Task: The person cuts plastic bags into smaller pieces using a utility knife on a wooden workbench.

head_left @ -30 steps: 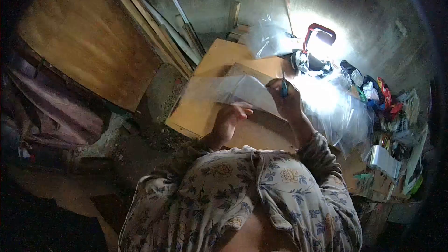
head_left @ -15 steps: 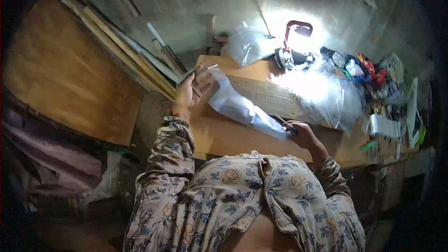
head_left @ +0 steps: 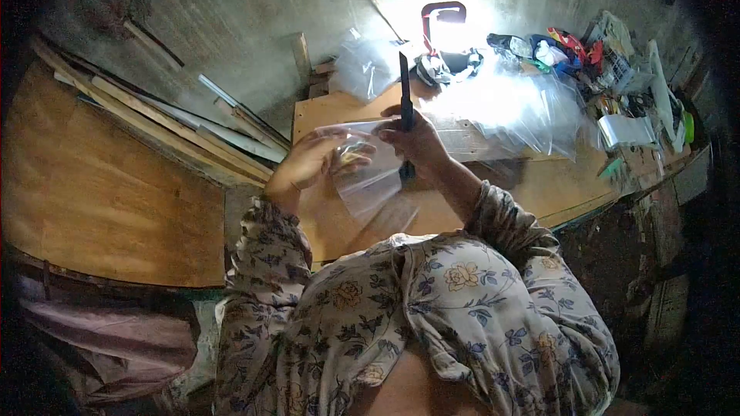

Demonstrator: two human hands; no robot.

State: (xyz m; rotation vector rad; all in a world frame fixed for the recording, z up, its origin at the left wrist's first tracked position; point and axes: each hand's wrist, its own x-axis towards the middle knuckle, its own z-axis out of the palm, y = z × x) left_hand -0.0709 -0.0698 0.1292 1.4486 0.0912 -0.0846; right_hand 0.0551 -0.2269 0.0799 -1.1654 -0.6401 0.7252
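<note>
A clear plastic bag (head_left: pixel 370 189) hangs between my hands above the wooden table, its upper edge stretched towards my right hand (head_left: pixel 416 139). My right hand is closed around a black cutter knife (head_left: pixel 405 81), which points away from me, and its fingertips also meet the bag's upper edge. My left hand (head_left: pixel 308 160) is at the bag's left side, closed on the plastic. Some of its fingers show blurred through the film; whether they are inside or behind it I cannot tell.
More clear bags (head_left: pixel 532 119) lie on the table (head_left: pixel 331 239) under a bright lamp (head_left: pixel 443 19). Another stack of clear bags (head_left: pixel 366 69) is at the back. Cloths and small items crowd the right end, by a white box-like object (head_left: pixel 626 131). Wooden strips (head_left: pixel 166 119) lean on the left.
My right hand has moved left and away from me, up to the bag's upper edge, and the knife now points upward. The bag, stretched sideways before, now hangs down. The view has shifted.
</note>
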